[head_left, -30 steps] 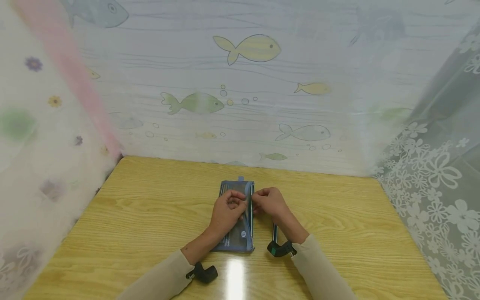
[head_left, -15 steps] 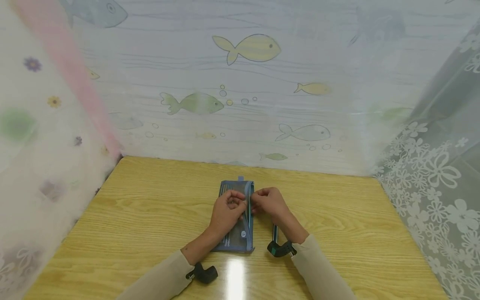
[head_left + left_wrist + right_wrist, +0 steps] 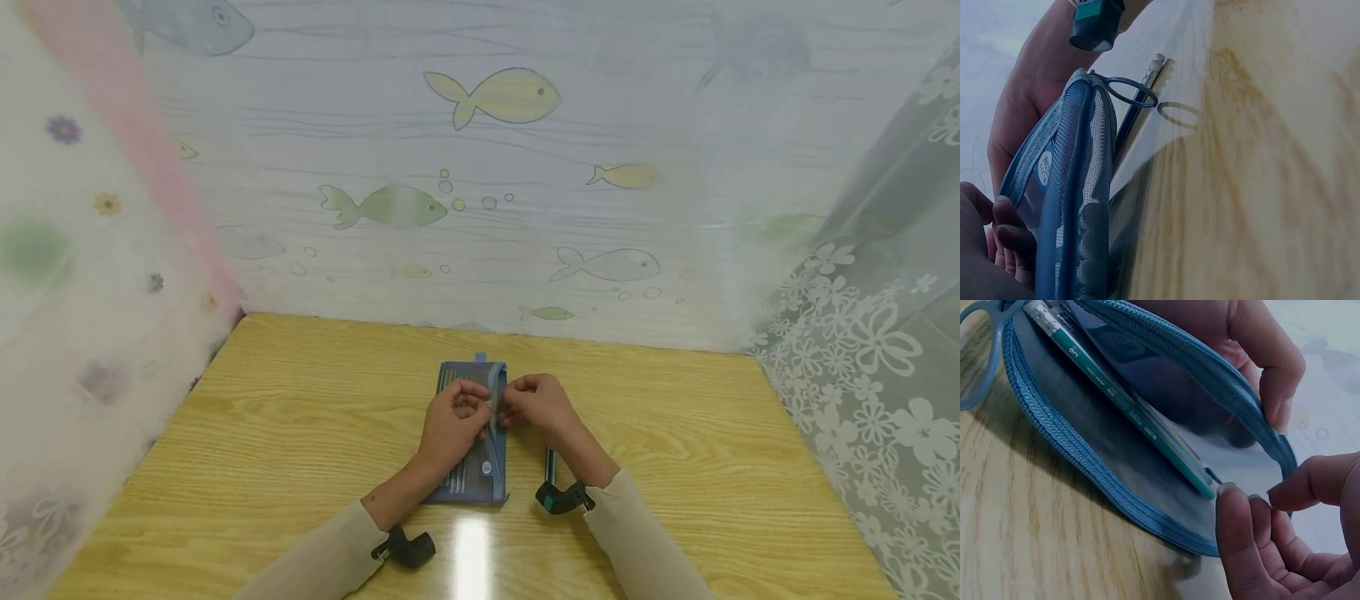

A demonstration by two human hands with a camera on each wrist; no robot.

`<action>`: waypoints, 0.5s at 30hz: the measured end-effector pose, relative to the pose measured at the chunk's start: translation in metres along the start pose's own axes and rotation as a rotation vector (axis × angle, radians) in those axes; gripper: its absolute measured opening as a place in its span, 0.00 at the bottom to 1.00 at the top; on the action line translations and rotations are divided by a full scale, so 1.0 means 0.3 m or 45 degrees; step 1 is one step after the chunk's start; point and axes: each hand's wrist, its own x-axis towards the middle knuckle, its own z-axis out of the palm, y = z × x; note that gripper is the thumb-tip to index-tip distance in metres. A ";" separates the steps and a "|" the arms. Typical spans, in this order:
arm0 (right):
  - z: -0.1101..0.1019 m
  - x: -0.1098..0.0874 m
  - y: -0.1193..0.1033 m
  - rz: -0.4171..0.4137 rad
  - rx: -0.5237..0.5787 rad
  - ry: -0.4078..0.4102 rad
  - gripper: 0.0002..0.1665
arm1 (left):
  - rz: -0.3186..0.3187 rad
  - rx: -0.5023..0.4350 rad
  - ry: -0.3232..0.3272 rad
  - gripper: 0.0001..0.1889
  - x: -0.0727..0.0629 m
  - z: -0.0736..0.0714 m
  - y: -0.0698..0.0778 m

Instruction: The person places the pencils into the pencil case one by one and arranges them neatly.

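A blue-edged mesh pencil case (image 3: pixel 480 471) lies upright on the table with its zip parted along the right side. My left hand (image 3: pixel 447 421) pinches the mesh near that zip and holds the mouth apart. Inside the mouth, in the right wrist view, is a green pencil (image 3: pixel 1116 397) with a white eraser, and other slim pencils lie behind it. My right hand (image 3: pixel 536 406), thumb and fingers curled together, grips at the pencil's far tip; the exact contact is partly hidden. A ring pull (image 3: pixel 1129 92) hangs at the case's near end.
A dark pencil (image 3: pixel 551 467) with an eraser lies on the wooden table (image 3: pixel 300 433), right of the case and partly under the right wrist. Black wrist cameras (image 3: pixel 411 547) hang at both sleeves. A fish-patterned curtain (image 3: pixel 480 250) stands behind the table.
The pencil at the case's right edge has moved left and down into the mouth. My right fingers have shifted slightly left with it. The left hand has barely moved.
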 end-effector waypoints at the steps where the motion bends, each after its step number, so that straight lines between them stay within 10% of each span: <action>1: -0.001 0.000 0.000 -0.005 -0.005 0.002 0.15 | -0.001 0.000 0.001 0.08 0.000 -0.001 0.001; 15: -0.044 -0.001 -0.005 -0.096 -0.129 0.003 0.15 | -0.002 0.025 0.011 0.08 0.004 -0.005 0.000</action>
